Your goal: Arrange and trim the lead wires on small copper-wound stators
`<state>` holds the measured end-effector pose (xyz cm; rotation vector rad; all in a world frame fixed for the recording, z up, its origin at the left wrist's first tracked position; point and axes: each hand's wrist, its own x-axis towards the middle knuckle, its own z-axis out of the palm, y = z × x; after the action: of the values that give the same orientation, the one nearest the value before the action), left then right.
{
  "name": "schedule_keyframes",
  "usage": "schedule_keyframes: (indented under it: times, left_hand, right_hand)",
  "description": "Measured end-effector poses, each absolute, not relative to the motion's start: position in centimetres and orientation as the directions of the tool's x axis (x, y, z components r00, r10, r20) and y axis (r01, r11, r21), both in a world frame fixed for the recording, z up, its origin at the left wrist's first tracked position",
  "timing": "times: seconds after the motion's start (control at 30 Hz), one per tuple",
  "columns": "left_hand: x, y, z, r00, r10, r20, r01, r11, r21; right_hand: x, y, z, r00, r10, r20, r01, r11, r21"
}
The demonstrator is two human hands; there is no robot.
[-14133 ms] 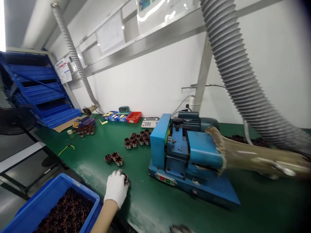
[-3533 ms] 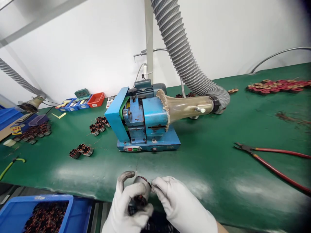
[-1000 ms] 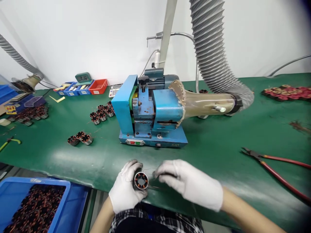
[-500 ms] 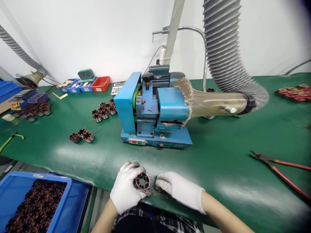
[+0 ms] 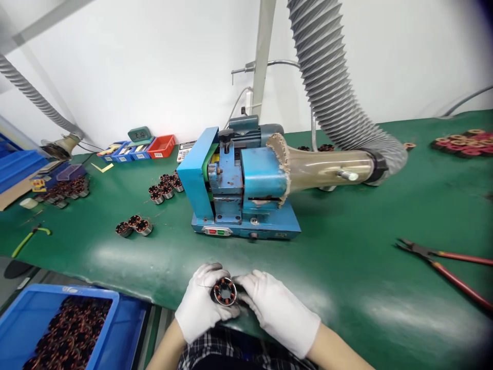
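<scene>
My gloved left hand [image 5: 202,298] is wrapped round a motor stator [image 5: 225,292], a metal ring with black and copper windings inside. Its open end faces up toward me, and a thin wire sticks out to the left over the glove. At the stator's right side, my gloved right hand [image 5: 275,306] has its thumb and fingertips drawn together close to the rim. What those fingertips pinch is too small to make out. Both hands are low over the front edge of the green bench [image 5: 346,267].
Behind my hands stands a blue machine [image 5: 265,174] with a grey extraction hose [image 5: 323,77]. Several stators [image 5: 143,227] stand at left. Red-handled cutters [image 5: 423,252] lie at right, green-handled pliers [image 5: 31,239] at far left. A blue bin [image 5: 111,318] of stators sits below the bench edge.
My right hand has moved left, from a short gap away up to the stator's right side. The left hand still holds the stator. The camera view has shifted slightly.
</scene>
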<state>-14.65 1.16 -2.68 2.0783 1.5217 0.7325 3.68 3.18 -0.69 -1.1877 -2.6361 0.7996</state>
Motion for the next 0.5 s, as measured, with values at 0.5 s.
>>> schedule_keyframes:
  times: [0.5]
  left_hand:
    - [-13.4, -0.6, 3.6, 0.338, 0.919, 0.203, 0.196, -0.279, 0.94]
  right_hand:
    - [5.5, 2.0, 4.4, -0.563, 0.812, -0.153, 0.597, 0.271, -0.755]
